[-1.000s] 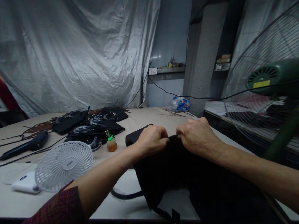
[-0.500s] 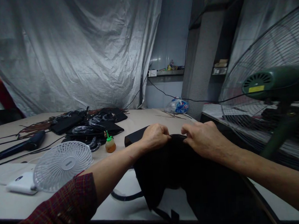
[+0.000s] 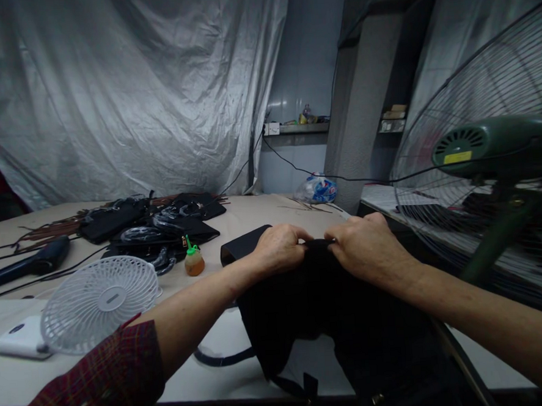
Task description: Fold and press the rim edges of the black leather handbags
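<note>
I have a black bag in front of me at the near edge of the pale table, its top edge raised between my two hands. Its inside is too dark for me to tell what it holds; through a gap low in its middle, the white tabletop shows. A curved strap reaches out from its left side, and a small metal fitting glints near the bottom.

My left hand pinches the top edge, thumb against curled fingers; my right hand pinches the same edge just beside it, a short stretch of rim showing between. The bag hangs below both grips, and a folded flap lies beyond my left wrist.

Left of that flap stands a small bottle with a green nozzle cap and amber liquid in it. Behind the bottle, black pieces with clear wrapping lie heaped, brown strips behind and left of them. A white fan is near my left forearm, a dark handheld tool behind it. At the table's far end sits a clear plastic bag printed blue; I cannot make out its contents. A large green-bodied fan stands to my right.
</note>
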`<state>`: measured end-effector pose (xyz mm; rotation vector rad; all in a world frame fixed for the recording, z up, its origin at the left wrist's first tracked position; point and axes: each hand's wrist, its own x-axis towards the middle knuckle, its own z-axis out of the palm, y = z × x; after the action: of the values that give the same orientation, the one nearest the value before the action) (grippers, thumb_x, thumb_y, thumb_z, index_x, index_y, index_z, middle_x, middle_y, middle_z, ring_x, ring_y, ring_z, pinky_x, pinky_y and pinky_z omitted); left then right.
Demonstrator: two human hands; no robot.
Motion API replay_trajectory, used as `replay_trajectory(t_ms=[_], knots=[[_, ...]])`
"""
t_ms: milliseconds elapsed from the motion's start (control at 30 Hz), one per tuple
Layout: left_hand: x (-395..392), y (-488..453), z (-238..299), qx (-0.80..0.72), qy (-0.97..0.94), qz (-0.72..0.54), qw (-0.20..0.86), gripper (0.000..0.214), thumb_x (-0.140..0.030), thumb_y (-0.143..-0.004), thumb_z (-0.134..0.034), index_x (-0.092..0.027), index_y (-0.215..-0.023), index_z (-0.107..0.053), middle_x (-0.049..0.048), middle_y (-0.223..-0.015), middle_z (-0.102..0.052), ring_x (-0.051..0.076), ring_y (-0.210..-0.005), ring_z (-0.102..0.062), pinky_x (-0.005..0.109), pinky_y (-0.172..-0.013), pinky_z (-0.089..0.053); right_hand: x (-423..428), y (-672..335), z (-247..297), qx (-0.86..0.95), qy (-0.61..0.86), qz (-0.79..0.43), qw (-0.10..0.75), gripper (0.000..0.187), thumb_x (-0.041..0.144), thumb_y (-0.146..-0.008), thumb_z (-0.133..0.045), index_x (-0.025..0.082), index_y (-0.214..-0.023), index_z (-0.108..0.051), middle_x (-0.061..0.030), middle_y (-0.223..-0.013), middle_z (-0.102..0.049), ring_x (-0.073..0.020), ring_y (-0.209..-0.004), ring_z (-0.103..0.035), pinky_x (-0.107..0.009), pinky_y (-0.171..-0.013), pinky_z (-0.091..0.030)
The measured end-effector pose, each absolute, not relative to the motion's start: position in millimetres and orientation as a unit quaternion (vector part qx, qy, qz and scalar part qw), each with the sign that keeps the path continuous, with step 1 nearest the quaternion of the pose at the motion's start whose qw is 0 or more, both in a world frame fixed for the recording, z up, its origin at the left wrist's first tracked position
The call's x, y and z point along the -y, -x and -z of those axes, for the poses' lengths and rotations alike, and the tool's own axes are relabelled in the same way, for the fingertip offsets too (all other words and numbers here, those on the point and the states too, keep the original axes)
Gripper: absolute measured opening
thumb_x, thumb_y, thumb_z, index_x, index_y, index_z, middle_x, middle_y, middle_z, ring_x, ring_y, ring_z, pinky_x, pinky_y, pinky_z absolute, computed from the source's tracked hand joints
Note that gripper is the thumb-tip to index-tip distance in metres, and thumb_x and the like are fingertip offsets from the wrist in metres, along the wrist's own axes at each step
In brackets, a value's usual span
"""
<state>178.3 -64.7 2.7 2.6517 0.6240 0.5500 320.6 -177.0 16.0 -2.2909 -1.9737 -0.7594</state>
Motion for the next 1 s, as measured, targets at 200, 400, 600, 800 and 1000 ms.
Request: replay_trajectory(t_ms=[200,400,600,800,1000], knots=[[66,-181,-5,-0.214,-0.940,-0.182,0.192,0.028,-0.029,-0.080,-0.056,-0.024,-0.102,-0.073,0.0031,-0.091,-0.072,0.018,-0.086,-0.064,0.027,-0.079,-0.049,178,-322,-15,0.625,0.740,0.249,0.016,0.022,0.025,-0.084,-0.048,0.019,-0.081,-0.069,-0.0102,-0.080,-0.068,-0.0258,-0.088,-0.059,-0.040,-0.074,-0.027],[58,-182,-3,-0.204,-0.941,-0.172,0.210,0.029,-0.028,-0.079,-0.056,-0.022,-0.102,-0.072,0.0022,-0.089,-0.072,0.017,-0.083,-0.064,0.024,-0.074,-0.048,176,-320,-15,0.620,0.746,0.244,0.018,0.023,0.024,-0.084,-0.048,0.019,-0.081,-0.070,-0.0105,-0.079,-0.068,-0.0251,-0.087,-0.059,-0.038,-0.072,-0.027],[58,-184,-4,-0.179,-0.948,-0.168,0.202,0.028,-0.017,-0.077,-0.052,-0.019,-0.096,-0.072,0.0035,-0.092,-0.072,0.017,-0.088,-0.063,0.024,-0.078,-0.048,173,-317,-15,0.619,0.744,0.253,0.013,0.023,0.024,-0.083,-0.048,0.019,-0.078,-0.070,-0.0103,-0.076,-0.069,-0.0248,-0.081,-0.060,-0.037,-0.068,-0.025],[66,-193,-9,-0.209,-0.954,-0.162,0.139,0.026,-0.020,-0.076,-0.055,-0.017,-0.098,-0.069,0.0053,-0.089,-0.071,0.019,-0.082,-0.063,0.027,-0.074,-0.049,171,-319,-16,0.614,0.746,0.258,0.004,0.025,0.023,-0.084,-0.046,0.018,-0.077,-0.070,-0.0116,-0.078,-0.070,-0.0259,-0.080,-0.061,-0.037,-0.067,-0.025],[62,-201,-10,-0.219,-0.952,-0.165,0.139,0.020,-0.024,-0.076,-0.058,-0.021,-0.088,-0.073,0.0035,-0.084,-0.071,0.019,-0.082,-0.063,0.027,-0.072,-0.048,172,-319,-16,0.616,0.744,0.257,0.006,0.026,0.024,-0.083,-0.045,0.019,-0.079,-0.070,-0.0113,-0.077,-0.069,-0.0264,-0.079,-0.061,-0.037,-0.067,-0.025]])
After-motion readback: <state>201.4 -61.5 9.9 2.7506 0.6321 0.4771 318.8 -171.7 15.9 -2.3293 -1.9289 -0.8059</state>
